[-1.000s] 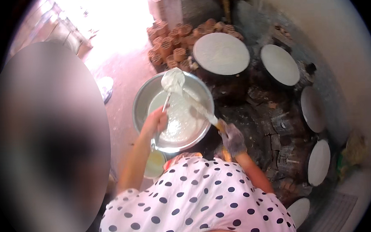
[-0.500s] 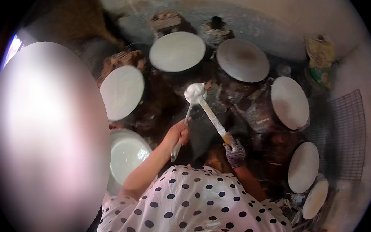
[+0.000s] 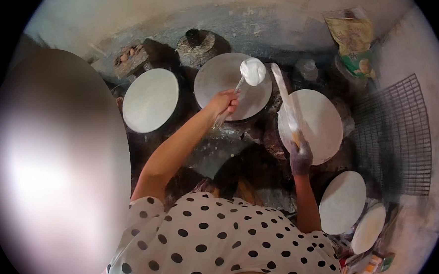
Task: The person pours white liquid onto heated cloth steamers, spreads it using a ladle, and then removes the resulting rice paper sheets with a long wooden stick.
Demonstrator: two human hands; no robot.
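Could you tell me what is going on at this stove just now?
A person in a polka-dot top holds a ladle of white batter in the left hand over the middle round griddle. The right hand grips a long flat stick above the griddle to the right. More pale round griddles surround them.

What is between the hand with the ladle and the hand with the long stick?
In the head view, between the left hand and the right hand lies the dark, sooty stove top, next to the round white-coated griddle.
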